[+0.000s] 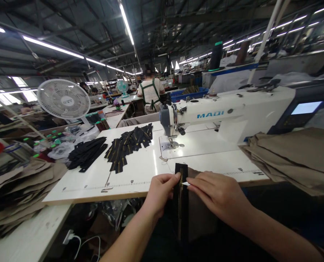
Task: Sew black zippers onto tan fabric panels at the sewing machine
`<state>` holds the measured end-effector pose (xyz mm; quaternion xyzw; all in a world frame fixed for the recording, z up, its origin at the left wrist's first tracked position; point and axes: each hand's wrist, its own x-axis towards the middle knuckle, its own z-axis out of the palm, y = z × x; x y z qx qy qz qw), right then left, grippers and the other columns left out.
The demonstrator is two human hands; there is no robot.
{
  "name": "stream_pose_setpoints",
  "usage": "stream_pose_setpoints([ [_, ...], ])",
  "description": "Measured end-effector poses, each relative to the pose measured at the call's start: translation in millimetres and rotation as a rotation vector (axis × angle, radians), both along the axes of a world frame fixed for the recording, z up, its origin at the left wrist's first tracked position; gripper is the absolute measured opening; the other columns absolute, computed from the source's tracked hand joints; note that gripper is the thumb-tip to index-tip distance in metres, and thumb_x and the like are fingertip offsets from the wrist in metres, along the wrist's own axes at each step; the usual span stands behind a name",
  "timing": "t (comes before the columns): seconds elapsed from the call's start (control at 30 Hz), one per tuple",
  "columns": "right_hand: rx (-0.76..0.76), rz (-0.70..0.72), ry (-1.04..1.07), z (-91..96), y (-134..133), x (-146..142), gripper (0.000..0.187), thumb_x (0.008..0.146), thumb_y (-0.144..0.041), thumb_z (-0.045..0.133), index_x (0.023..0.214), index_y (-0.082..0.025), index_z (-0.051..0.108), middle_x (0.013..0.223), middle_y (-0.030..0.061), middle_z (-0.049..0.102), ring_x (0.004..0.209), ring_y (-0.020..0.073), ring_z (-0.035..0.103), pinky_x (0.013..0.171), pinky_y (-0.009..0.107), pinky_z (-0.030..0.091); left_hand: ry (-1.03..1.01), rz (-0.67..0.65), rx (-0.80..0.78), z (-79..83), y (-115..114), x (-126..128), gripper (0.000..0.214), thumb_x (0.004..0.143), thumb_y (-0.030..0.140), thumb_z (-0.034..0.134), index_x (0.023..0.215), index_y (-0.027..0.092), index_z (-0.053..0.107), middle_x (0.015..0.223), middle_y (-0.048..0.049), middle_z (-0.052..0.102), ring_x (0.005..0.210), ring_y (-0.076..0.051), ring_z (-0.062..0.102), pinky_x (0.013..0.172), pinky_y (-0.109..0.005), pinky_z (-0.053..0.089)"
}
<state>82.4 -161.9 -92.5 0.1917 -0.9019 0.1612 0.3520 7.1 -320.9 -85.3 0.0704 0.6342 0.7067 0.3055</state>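
Black zipper (180, 207) with brass teeth lies between both hands at the table's near edge, on a brown cloth (201, 218) that hangs toward the lap. The left hand (159, 193) pinches the zipper's left edge near its top with thumb and fingers closed. The right hand (219, 196) pinches the right edge at the same height, fingers narrow, with a small white scrap (186, 183) at its tips. Both hands are about equally near.

The zipper's long axis runs straight away from the body. Its far end rests on the white table (140, 171) and points at the presser foot (173, 143) of the sewing machine (232, 112), which stands just beyond and slightly left.

Further left lie loose zippers (129, 143) and black strips (87, 153). A stack of brown fabric (295, 153) sits to the right. Beyond are a fan (64, 99) and a person (150, 92) seated at another station.
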Motion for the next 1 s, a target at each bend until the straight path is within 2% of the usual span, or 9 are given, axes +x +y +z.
stream_pose_setpoints([
  [0.23,0.092,-0.02,0.074,5.3,-2.1,0.5,0.03,0.098,-0.019,0.041,0.084,-0.008,0.065,0.072,0.0077,0.062,0.068,0.02,0.057,0.063,0.033,0.039,0.043,0.024,0.011,-4.7,7.3,0.3,0.044,0.057,0.053,0.078,0.064,0.012,0.066,0.054,-0.0003,0.056,0.048,-0.009,0.045,0.046,-0.02,0.032],
  [0.43,0.168,0.078,0.053,0.6,2.8,-1.0,0.029,0.098,-0.018,0.04,0.089,-0.008,0.066,0.078,0.0084,0.064,0.069,0.0203,0.058,0.063,0.033,0.04,0.086,0.054,0.02,-12.5,15.9,-1.0,0.043,0.056,0.053,0.077,0.062,0.012,0.066,0.055,-0.0007,0.057,0.051,-0.011,0.045,0.05,-0.022,0.032],
  [0.8,0.249,0.071,0.144,-5.6,-6.0,2.4,0.029,0.097,-0.014,0.041,0.084,-0.008,0.067,0.073,0.0094,0.064,0.066,0.0192,0.057,0.06,0.032,0.04,0.139,0.143,0.023,-19.1,23.7,-3.1,0.043,0.055,0.054,0.074,0.056,0.013,0.062,0.05,0.0016,0.05,0.049,-0.01,0.04,0.048,-0.023,0.03],
  [1.0,0.21,0.163,0.041,-11.9,-15.7,6.2,0.028,0.096,-0.014,0.041,0.085,-0.008,0.066,0.07,0.008,0.062,0.064,0.0177,0.057,0.058,0.03,0.04,0.144,0.189,0.017,-19.9,27.8,-9.1,0.04,0.058,0.053,0.073,0.057,0.014,0.062,0.052,0.0011,0.054,0.05,-0.011,0.043,0.048,-0.022,0.031],
])
